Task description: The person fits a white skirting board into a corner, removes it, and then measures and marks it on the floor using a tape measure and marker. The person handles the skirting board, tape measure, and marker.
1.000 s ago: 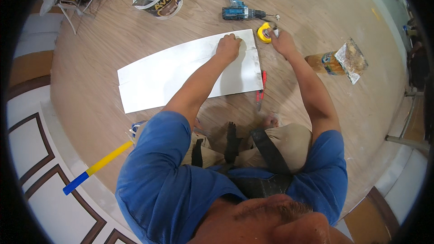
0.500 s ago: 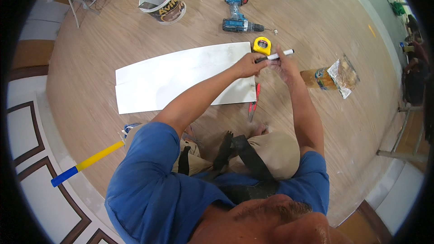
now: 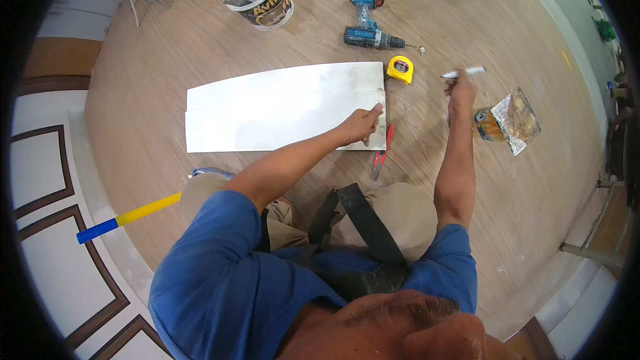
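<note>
A white marker (image 3: 465,73) is pinched in the fingers of my right hand (image 3: 460,93), raised over the floor to the right of the white panel. Its dark, narrow end points left; motion blurs the other end. My left hand (image 3: 362,125) is over the right end of the white panel (image 3: 267,110), one finger stretched toward its edge and the others partly bent. I see nothing in it, though its palm side is hidden. A yellow tape measure (image 3: 400,69) sits by the panel's upper right corner. Near the lower right corner lies a red utility knife (image 3: 382,153).
Beyond the panel lie a blue cordless drill (image 3: 365,27) and a white bucket (image 3: 267,7) with a flat tool on it. A container with a foil-like sheet (image 3: 515,120) is right of my right forearm. A yellow-and-blue handle (image 3: 137,217) sticks out at left.
My hands have come apart. The right one has carried the marker rightward, and the left has moved down and left onto the panel's end. The whole view has shifted slightly.
</note>
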`<state>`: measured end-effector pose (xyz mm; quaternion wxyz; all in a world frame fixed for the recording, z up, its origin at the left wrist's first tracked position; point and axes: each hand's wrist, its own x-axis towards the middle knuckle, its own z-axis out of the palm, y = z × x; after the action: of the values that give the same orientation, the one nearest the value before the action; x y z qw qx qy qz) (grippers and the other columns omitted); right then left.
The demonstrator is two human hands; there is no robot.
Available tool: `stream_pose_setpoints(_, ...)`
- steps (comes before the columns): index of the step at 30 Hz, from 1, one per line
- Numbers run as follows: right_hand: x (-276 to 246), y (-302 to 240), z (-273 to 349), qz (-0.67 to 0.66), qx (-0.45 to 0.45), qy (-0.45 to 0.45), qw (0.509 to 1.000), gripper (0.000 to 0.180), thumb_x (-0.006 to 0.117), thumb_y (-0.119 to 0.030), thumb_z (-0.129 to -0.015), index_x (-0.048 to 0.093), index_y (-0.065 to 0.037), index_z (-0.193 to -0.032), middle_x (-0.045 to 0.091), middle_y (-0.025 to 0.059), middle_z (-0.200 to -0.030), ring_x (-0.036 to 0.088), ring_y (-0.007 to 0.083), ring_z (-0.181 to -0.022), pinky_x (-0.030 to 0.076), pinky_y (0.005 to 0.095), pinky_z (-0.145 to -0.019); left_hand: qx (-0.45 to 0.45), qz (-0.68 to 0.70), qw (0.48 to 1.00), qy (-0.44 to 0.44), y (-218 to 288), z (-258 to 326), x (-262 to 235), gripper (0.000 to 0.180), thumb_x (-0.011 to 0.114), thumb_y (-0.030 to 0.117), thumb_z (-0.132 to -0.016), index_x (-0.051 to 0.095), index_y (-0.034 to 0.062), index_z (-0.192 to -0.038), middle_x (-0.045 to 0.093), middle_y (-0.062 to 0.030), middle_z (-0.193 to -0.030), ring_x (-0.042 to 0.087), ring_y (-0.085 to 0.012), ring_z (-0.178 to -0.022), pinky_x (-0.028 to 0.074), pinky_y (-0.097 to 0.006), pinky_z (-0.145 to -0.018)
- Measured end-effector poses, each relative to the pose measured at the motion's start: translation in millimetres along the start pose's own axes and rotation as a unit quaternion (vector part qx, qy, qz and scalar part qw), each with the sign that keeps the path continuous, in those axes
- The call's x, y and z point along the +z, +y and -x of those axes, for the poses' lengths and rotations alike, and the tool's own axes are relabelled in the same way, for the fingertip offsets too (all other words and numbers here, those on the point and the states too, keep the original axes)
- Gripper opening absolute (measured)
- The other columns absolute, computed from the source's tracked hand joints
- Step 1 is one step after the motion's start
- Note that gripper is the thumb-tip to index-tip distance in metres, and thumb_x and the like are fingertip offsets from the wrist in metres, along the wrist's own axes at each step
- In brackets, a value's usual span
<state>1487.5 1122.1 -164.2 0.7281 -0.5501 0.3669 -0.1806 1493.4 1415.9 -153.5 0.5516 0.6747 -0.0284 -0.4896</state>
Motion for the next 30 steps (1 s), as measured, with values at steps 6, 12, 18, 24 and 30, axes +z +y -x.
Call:
stream_pose_setpoints(6, 89.9, 47.9, 25.0, -0.023, 0.094, -0.200, 0.975, 0.034, 0.056, -0.037, -0.103, 0.065, -0.004, -0.103, 0.069, 0.0079, -0.086, 0.067, 0.0176, -0.074, 0.050, 0.0294, -0.062, 0.147, -0.300, 0.886, 0.322, -15.2, -8.9, -38.6, 0.052, 0.050, 0.047, -0.102, 0.061, -0.0019, -0.088, 0.064, -0.0294, -0.091, 0.062, -0.0463, -0.088, 0.048, -0.051, -0.078)
stream_pose_setpoints(12, 81.7, 92.5, -7.8, -0.099, 0.085, -0.171, 0.977, 0.032, 0.058, -0.030, -0.103, 0.063, -0.001, -0.115, 0.071, 0.0105, -0.100, 0.069, 0.0191, -0.083, 0.056, 0.0319, -0.073, 0.228, -0.399, 0.803, 0.379, -42.3, -3.0, -76.0, 0.045, 0.055, 0.037, -0.101, 0.065, -0.0065, -0.103, 0.059, -0.0275, -0.125, 0.055, -0.0453, -0.115, 0.044, -0.050, -0.099)
stream_pose_setpoints(18, 70.1, 95.5, -25.7, 0.010, -0.038, -0.090, 0.995, 0.035, 0.069, -0.030, -0.097, 0.063, 0.000, -0.115, 0.072, 0.0081, -0.095, 0.070, 0.0164, -0.081, 0.056, 0.0292, -0.069, 0.148, -0.476, 0.787, 0.363, -73.1, 5.4, -80.3, 0.043, 0.054, 0.033, -0.102, 0.065, -0.0088, -0.108, 0.042, -0.0280, -0.148, 0.036, -0.0448, -0.140, 0.027, -0.052, -0.118)
stream_pose_setpoints(24, 95.4, 98.2, -4.7, -0.018, 0.092, -0.142, 0.985, 0.034, 0.069, -0.025, -0.097, 0.061, 0.002, -0.115, 0.072, 0.0119, -0.097, 0.071, 0.0198, -0.082, 0.058, 0.0316, -0.071, 0.186, -0.470, 0.782, 0.366, -84.3, 4.1, -79.9, 0.041, 0.054, 0.032, -0.102, 0.064, -0.0082, -0.103, 0.043, -0.0277, -0.146, 0.034, -0.0463, -0.140, 0.024, -0.056, -0.118)
stream_pose_setpoints(30, 106.0, 111.8, -7.5, -0.007, 0.050, -0.118, 0.992, 0.029, 0.068, -0.018, -0.096, 0.061, 0.004, -0.113, 0.070, 0.0144, -0.103, 0.072, 0.0236, -0.085, 0.060, 0.0335, -0.072, 0.223, -0.480, 0.759, 0.378, -96.8, 1.6, -88.1, 0.040, 0.053, 0.037, -0.101, 0.064, -0.0017, -0.097, 0.045, -0.0232, -0.146, 0.035, -0.0410, -0.141, 0.022, -0.053, -0.120)
